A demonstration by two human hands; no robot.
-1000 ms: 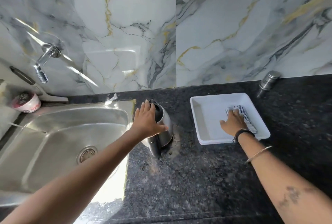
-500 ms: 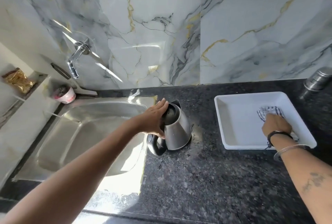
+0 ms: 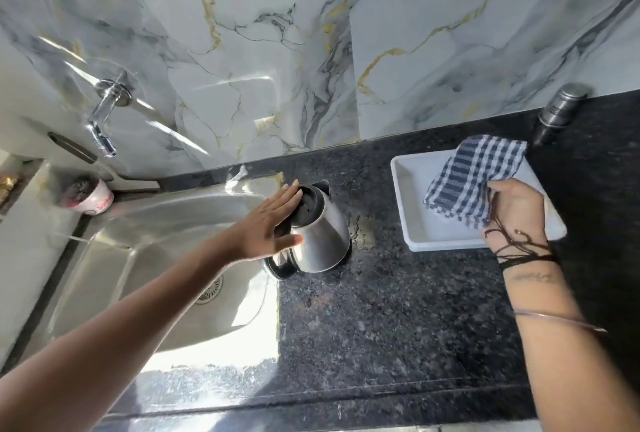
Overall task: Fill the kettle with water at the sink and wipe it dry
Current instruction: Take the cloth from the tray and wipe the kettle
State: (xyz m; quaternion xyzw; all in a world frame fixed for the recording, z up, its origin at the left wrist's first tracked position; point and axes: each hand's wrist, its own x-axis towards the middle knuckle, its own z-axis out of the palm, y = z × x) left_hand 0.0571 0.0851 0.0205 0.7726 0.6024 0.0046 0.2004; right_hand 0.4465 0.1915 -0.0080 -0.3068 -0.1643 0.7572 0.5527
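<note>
A steel kettle with a black lid and handle stands on the dark granite counter, just right of the sink. My left hand rests flat against the kettle's left side and lid, fingers straight and together. My right hand pinches a blue-and-white checked cloth and holds it up above the white tray. The tap juts from the marble wall over the sink's back left; no water runs.
A small pink-and-white tub sits on the sink's back left ledge. A steel canister stands against the wall behind the tray. The counter's front edge runs along the bottom.
My right hand has lifted the checked cloth out of the tray. My left hand has flattened against the kettle's side. The camera has shifted left and closer.
</note>
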